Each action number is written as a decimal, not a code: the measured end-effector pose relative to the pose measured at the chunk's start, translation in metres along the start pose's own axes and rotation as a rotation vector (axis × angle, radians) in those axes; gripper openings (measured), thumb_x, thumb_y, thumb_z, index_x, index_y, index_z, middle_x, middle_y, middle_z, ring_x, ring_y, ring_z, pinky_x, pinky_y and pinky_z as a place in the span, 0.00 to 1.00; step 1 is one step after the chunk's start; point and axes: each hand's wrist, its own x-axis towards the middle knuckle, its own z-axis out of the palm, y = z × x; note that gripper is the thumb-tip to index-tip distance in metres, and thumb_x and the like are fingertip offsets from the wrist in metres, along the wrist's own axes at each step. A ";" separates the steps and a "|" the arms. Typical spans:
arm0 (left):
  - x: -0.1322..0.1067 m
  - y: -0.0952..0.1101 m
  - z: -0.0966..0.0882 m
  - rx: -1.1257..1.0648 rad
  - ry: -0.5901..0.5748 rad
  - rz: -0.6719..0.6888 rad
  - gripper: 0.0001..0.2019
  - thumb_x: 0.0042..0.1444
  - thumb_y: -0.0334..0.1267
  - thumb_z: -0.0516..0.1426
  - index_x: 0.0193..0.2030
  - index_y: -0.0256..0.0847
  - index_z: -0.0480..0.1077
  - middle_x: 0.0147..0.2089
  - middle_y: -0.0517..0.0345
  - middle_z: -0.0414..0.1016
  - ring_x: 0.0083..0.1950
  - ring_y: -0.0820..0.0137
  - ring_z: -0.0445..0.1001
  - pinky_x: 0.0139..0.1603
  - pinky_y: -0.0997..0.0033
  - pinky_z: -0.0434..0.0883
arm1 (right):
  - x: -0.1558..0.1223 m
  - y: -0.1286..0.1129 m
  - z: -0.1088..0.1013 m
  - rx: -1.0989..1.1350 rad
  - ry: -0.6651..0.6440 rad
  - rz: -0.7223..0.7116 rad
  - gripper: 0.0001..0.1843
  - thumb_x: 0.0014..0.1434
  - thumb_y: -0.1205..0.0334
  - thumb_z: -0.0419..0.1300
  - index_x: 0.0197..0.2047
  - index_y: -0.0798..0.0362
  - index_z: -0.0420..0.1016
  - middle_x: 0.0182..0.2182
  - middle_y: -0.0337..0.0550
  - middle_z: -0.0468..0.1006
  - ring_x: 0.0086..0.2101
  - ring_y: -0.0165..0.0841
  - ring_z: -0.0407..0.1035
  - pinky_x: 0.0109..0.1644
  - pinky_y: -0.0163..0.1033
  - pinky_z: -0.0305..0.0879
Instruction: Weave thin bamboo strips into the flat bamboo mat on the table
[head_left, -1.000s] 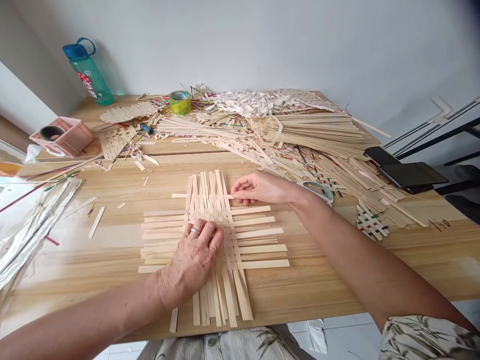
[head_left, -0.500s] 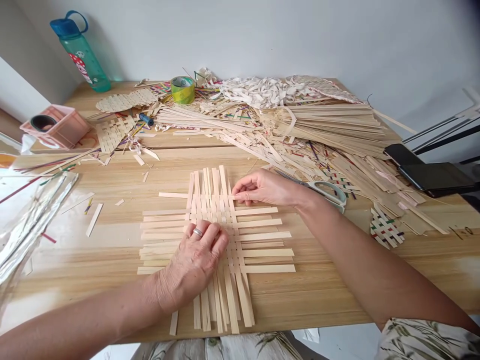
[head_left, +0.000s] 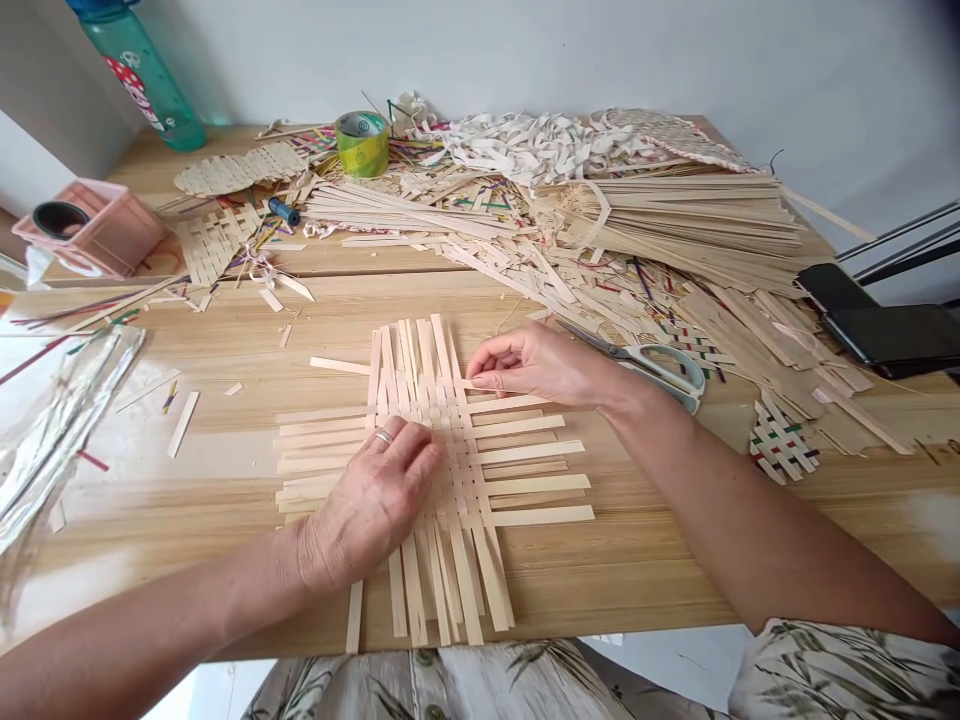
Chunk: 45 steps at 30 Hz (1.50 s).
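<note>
The left hand [head_left: 367, 500], with a silver ring [head_left: 384, 437] on one finger, lies open and flat, pressing on a square mat of woven pale bamboo strips [head_left: 450, 470]. The right hand [head_left: 536, 365] is narrow, its thumb and fingers pinched close at the end of a thin pale strip [head_left: 345, 366]. I cannot tell if they grip it.

The middle of the mat is woven over and under. All around, the strip ends stick out loose, with no edge made. The mat lies flat near the front of a light wooden table [head_left: 637, 570]. Its strips run up and down and side to side, making a fat cross, about as long as it is wide.

Just beside the right hand lie steel scissors with pale green handles [head_left: 675, 375]. Farther back, a big heap of pale bamboo strips [head_left: 675, 225] lies on the table.
</note>
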 end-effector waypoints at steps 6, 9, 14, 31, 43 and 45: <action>0.007 -0.038 -0.009 0.023 0.237 -0.236 0.13 0.58 0.22 0.52 0.48 0.37 0.66 0.45 0.49 0.70 0.45 0.62 0.68 0.43 0.60 0.74 | -0.001 0.005 -0.009 -0.041 -0.010 -0.023 0.12 0.56 0.54 0.64 0.35 0.54 0.80 0.24 0.37 0.74 0.24 0.27 0.66 0.27 0.33 0.59; 0.009 -0.054 -0.011 0.073 0.252 -0.327 0.12 0.57 0.24 0.53 0.48 0.37 0.66 0.45 0.48 0.70 0.44 0.61 0.68 0.45 0.59 0.73 | -0.002 0.002 -0.009 -0.148 0.026 -0.049 0.09 0.58 0.57 0.63 0.35 0.53 0.80 0.26 0.37 0.76 0.25 0.27 0.66 0.28 0.34 0.59; 0.009 -0.058 -0.015 0.259 0.127 -0.334 0.06 0.61 0.30 0.53 0.44 0.37 0.67 0.44 0.46 0.71 0.45 0.57 0.68 0.45 0.58 0.71 | -0.013 -0.026 0.010 -0.518 0.322 -0.187 0.03 0.61 0.68 0.61 0.36 0.54 0.78 0.32 0.40 0.78 0.32 0.31 0.70 0.38 0.37 0.63; 0.008 -0.025 -0.052 0.309 -0.371 -0.611 0.17 0.65 0.39 0.46 0.34 0.37 0.74 0.31 0.46 0.78 0.34 0.57 0.78 0.33 0.64 0.67 | -0.061 -0.067 0.080 -0.969 -0.027 -0.325 0.14 0.56 0.76 0.61 0.45 0.53 0.73 0.46 0.47 0.72 0.47 0.39 0.68 0.50 0.44 0.64; -0.002 -0.009 -0.031 -0.088 -0.053 -0.210 0.07 0.55 0.26 0.55 0.32 0.39 0.73 0.32 0.56 0.74 0.34 0.68 0.72 0.37 0.69 0.68 | -0.066 -0.031 0.106 -0.641 0.408 -0.205 0.08 0.60 0.69 0.64 0.44 0.52 0.76 0.43 0.46 0.76 0.45 0.40 0.71 0.49 0.46 0.68; 0.001 -0.024 -0.022 -0.175 0.054 -0.211 0.07 0.54 0.25 0.56 0.33 0.39 0.74 0.33 0.57 0.74 0.37 0.68 0.72 0.41 0.70 0.68 | -0.063 -0.024 0.112 -0.556 0.488 -0.206 0.09 0.59 0.69 0.65 0.44 0.52 0.77 0.42 0.46 0.76 0.45 0.40 0.71 0.51 0.47 0.68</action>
